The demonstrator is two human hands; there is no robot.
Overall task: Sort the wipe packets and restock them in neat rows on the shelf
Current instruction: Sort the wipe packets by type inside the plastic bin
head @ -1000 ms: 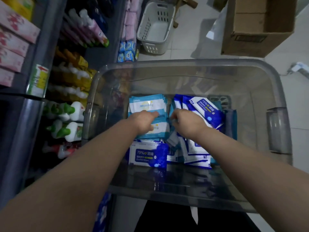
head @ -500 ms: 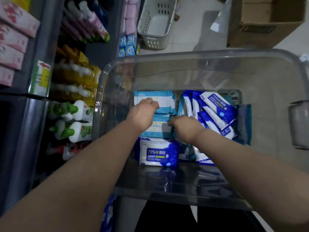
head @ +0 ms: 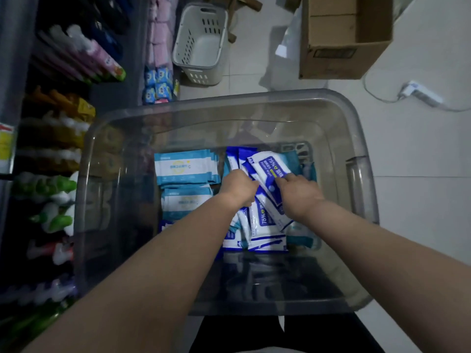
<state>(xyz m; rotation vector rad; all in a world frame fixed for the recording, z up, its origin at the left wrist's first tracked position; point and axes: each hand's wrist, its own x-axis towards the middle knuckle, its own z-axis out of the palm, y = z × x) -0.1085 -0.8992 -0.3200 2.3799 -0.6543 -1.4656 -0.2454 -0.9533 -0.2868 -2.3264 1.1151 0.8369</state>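
Two grips hold the dark-blue packets (head: 270, 171) in the bin's (head: 229, 103) right half, left hand (head: 239, 187) and right hand (head: 298, 194) on opposite sides; long axes slant toward its far-right corner. The shelf (head: 12, 59) lies left of the bin, nearer the left hand.

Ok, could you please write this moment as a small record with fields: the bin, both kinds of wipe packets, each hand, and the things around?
bin: clear plastic bin, open top, holds all the packets
light-blue packets: flat stacks in the bin's left part, untouched
dark-blue packets: loose, tilted bunch in the right part
left hand: fingers curled on the bunch's left side
right hand: pinches the top packet of the bunch
shelf: at left, holds bottles
floor: white basket, cardboard box
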